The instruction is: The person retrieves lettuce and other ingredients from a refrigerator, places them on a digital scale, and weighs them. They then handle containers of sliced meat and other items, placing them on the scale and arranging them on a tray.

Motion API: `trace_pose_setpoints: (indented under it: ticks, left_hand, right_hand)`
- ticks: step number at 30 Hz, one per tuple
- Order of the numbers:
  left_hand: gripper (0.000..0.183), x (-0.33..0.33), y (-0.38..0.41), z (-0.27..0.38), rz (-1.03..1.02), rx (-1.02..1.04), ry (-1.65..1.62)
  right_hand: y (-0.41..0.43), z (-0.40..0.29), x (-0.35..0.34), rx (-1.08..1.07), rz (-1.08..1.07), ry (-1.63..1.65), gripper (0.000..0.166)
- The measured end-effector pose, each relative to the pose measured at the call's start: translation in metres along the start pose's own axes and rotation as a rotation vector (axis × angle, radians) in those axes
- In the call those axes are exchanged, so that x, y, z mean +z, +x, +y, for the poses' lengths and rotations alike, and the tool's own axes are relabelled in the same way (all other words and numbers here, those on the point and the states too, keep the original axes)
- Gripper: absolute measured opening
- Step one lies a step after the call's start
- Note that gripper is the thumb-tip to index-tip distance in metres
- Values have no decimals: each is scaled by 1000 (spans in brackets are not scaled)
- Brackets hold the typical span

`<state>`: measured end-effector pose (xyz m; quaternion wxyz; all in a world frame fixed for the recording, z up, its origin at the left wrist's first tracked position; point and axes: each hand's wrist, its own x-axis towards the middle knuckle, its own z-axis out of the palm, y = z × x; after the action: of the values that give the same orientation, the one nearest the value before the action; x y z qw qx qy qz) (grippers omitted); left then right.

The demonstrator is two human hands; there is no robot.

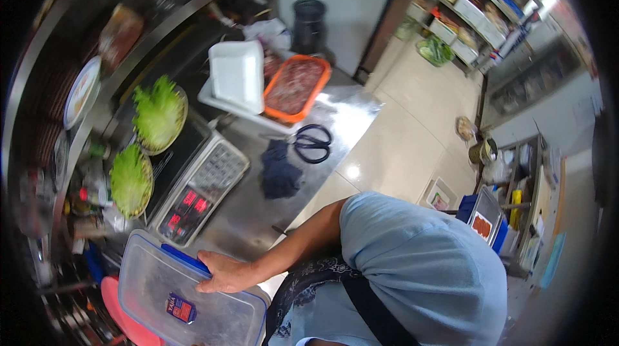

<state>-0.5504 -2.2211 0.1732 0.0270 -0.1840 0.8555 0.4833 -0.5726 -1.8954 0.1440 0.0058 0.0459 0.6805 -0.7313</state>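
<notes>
My right hand (225, 271) grips the edge of a clear plastic food box with a blue-edged lid (145, 273), close to its blue side clasp (186, 260). A small printed sticker (181, 307) is on the lid. The box is tilted in front of the steel counter (242, 220), just below a digital scale (203, 191) with lit red digits. My left hand is out of view. Two dishes of lettuce leaves (157, 114) (130, 181) stand at the scale's far side.
Black-handled scissors (313, 144) and a dark cloth (280, 172) lie on the counter. Behind them are an orange tray of minced meat (296, 87) and a white foam tray (237, 75). A pink plastic basin (126, 319) sits under the box. Stocked shelves (464, 7) stand across the tiled floor (411, 128).
</notes>
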Motion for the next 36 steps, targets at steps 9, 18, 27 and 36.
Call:
trace_pose_setpoints:
  ticks: [9, 18, 27, 36]
  left_hand:
    - [23, 164, -102, 107, -391, 278, 9]
    - [19, 396, -260, 204, -958, 550, -112]
    - [13, 630, -477, 311, -1404, 566, -63]
    - [22, 841, -648, 399, -1823, 588, -116]
  right_hand:
    - [-145, -45, -184, -103, 411, 56, 48]
    - [-340, -57, -390, -62, 906, 86, 46]
    - [-498, -42, -570, -38, 1477, 4, 39]
    - [-601, -70, -744, -52, 1830, 43, 33]
